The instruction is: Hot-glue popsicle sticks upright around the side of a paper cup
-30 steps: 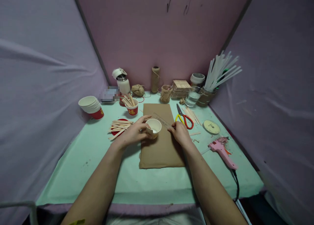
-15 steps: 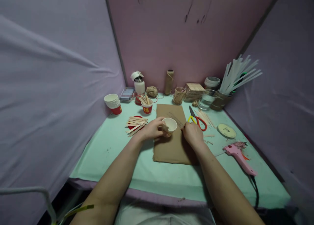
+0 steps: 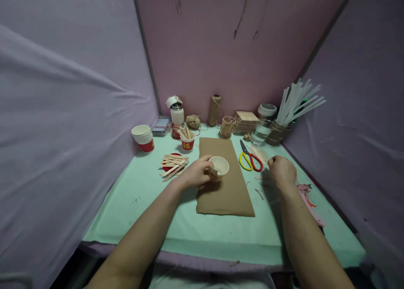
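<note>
My left hand (image 3: 199, 171) is wrapped around a paper cup (image 3: 219, 168) with a pale inside, over a brown cardboard sheet (image 3: 224, 196). A small brown piece (image 3: 213, 170) shows at the cup's near-left rim, by my fingers. Off to the right, above the table, my right hand (image 3: 282, 171) is closed, its fingertips pointing forward; whatever they may hold is too small to make out. Left of it lie scissors (image 3: 250, 160) with one yellow and one red handle. A pink glue gun (image 3: 314, 211) is partly covered by my right hand and forearm.
Loose craft sticks (image 3: 173, 165) lie on a red dish at left, near stacked paper cups (image 3: 143, 138) and a cup of sticks (image 3: 187, 142). Along the back are twine (image 3: 193, 121), a twine-wrapped cup (image 3: 227, 127), wooden squares (image 3: 246, 121), water (image 3: 261, 134) and white glue sticks (image 3: 298, 104).
My right hand has moved right, from beside the cup to past the scissors, and covers the disc seen before. The left hand keeps the cup in nearly the same place.
</note>
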`<state>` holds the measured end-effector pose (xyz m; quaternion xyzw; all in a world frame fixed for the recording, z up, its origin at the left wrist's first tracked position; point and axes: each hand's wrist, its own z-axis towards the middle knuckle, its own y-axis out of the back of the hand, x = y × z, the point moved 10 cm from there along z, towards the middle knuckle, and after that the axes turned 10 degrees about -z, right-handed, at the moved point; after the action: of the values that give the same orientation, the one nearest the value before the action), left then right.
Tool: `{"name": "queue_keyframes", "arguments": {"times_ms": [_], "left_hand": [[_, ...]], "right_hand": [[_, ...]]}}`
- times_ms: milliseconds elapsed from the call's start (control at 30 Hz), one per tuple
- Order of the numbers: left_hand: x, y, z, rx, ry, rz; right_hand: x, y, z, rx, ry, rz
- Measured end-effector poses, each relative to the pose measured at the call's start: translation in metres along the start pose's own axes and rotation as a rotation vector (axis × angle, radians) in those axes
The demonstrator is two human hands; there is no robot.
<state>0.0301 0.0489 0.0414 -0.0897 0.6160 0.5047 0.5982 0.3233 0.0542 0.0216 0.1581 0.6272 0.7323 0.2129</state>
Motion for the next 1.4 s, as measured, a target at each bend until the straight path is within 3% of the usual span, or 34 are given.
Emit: {"name": "queue_keyframes", "arguments": {"times_ms": [167, 333, 467, 633, 800, 1000, 1167, 1300, 1400], "left_hand": [[-0.001, -0.017, 0.001, 0.066, -0.029, 0.04], [0.004, -0.018, -0.004, 0.028, -0.029, 0.011], [0.004, -0.014, -0.007, 0.008, -0.023, 0.009], [0.0, -0.006, -0.007, -0.022, -0.023, 0.041], [0.002, -0.009, -0.007, -0.01, -0.039, 0.082], [0.007, -0.014, -0.007, -0.019, -0.049, 0.07], [0.014, -0.017, -0.008, -0.006, -0.02, 0.028], [0.023, -0.021, -0.008, -0.005, 0.02, 0.021], [0.025, -0.021, -0.009, -0.011, 0.032, 0.017]], "right_hand": [[-0.002, -0.014, -0.002, 0.079, -0.044, 0.026], [0.019, 0.001, 0.0, 0.005, 0.054, 0.091], [0.05, 0.022, 0.016, -0.066, 0.203, 0.219], [0.104, 0.052, 0.06, -0.186, 0.402, 0.392], [0.14, 0.055, 0.095, -0.15, 0.448, 0.435], [0.176, 0.043, 0.068, -0.072, 0.63, 0.45], [0.187, 0.034, 0.049, 0.014, 0.689, 0.447], [0.205, 0.048, 0.039, 0.002, 0.79, 0.451], [0.237, 0.072, 0.021, -0.03, 0.938, 0.476]]}}
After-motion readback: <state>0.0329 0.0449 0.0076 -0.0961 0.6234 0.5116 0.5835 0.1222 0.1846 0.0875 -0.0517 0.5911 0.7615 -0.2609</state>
